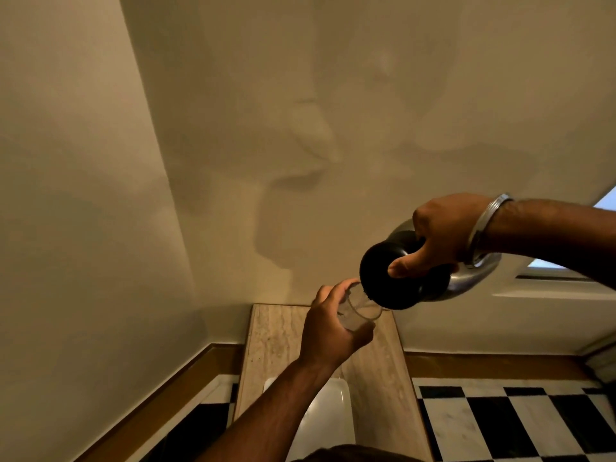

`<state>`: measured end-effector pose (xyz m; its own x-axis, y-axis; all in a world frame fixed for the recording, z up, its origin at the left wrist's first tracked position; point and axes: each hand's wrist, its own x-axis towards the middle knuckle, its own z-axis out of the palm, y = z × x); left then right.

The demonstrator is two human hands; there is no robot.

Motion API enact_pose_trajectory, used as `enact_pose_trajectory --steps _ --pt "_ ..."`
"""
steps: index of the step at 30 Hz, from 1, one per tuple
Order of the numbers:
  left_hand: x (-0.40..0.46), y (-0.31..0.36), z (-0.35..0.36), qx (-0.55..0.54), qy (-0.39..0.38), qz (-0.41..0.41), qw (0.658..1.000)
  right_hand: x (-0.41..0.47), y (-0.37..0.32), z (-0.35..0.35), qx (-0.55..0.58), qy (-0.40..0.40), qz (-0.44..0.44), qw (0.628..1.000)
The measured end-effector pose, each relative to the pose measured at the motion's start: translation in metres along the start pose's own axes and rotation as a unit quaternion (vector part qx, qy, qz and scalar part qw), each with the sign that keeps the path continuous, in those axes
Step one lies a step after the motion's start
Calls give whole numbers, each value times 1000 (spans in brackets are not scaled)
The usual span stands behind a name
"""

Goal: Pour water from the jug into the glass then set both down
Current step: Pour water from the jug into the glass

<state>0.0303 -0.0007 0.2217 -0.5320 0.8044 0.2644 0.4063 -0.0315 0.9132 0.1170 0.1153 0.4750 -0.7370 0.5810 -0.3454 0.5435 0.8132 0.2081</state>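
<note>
Walls (300, 95) of pale cream plaster fill most of the view, meeting in a corner on the left; below them runs a black-and-white chequered floor (500, 425) edged by a brown skirting; a narrow stone-topped table (273, 341) stands against the wall, with a white tray (330, 415) lying on it. Above the table the right hand (443, 235), a metal bangle (483, 225) on its wrist, grips the steel jug (466, 278) by the neck, fingers wrapped tight, thumb across its black top; the jug is tipped leftward, spout at the rim of the glass (360, 308). The left hand (330, 331) curls closed around the clear glass, holding it tilted, lifted off the table.
</note>
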Motion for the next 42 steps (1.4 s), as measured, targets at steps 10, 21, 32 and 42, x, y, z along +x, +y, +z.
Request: enact_pose_trajectory --steps 10,21,32,42 --pt "-2 5 8 15 4 -13 1000 -8 9 -6 -42 25 7 999" --pt "-4 14 13 -5 24 -22 999 -10 26 -10 -56 47 -9 997" --pt "-4 18 19 -7 22 -16 1000 -2 32 -8 -58 47 -19 997" --pt "-1 17 26 4 30 -12 999 6 36 0 -72 54 -37 995"
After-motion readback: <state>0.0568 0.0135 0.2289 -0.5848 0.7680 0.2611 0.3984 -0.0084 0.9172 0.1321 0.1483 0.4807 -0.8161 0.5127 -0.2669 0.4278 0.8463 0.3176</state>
